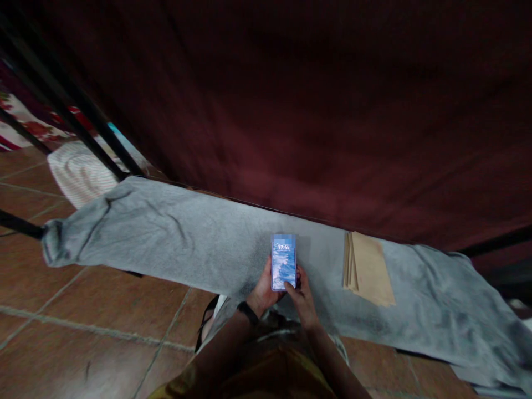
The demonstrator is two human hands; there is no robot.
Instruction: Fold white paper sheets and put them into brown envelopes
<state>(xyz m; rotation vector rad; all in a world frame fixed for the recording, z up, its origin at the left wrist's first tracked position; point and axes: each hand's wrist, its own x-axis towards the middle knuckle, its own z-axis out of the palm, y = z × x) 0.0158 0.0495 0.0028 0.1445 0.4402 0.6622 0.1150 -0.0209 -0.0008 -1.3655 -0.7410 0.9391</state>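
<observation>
A smartphone with a lit blue lock screen is held upright in front of me, above a grey cloth. Around its left side and lower edge wraps my left hand, with a dark band on the wrist. My right hand grips the lower right side, its thumb lying over the bottom of the screen. The fingers behind the phone are hidden. To the right of the hands, a stack of brown paper bags lies fanned on the cloth.
The grey cloth covers a long, narrow surface. Behind it hangs a dark red curtain. Black metal bars stand at the left, near a striped cloth. Brown floor tiles show below.
</observation>
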